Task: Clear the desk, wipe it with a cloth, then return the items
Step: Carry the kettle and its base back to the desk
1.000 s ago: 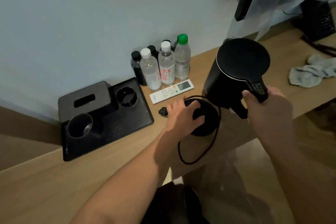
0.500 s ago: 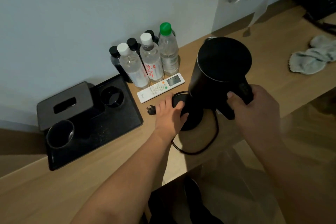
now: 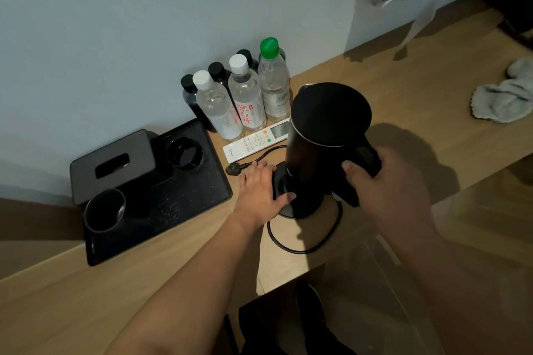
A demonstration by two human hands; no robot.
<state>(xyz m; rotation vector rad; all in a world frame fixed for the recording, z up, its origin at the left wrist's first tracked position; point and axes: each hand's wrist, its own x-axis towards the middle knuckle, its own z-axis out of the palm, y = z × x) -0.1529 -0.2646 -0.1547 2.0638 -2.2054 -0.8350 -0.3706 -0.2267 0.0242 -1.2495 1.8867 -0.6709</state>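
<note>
Head view: right hand wrapping kettle handle, grip closed tight, probably steering it onto base. Left hand lying flat on base rim, grip spread, clutching nothing, likely pinning it against sliding. Kettle sitting mid bench, cord looping toward front edge. Bottles, remote, tray parked by wall. Cloth lying far right, so guessing wiping's done.
</note>
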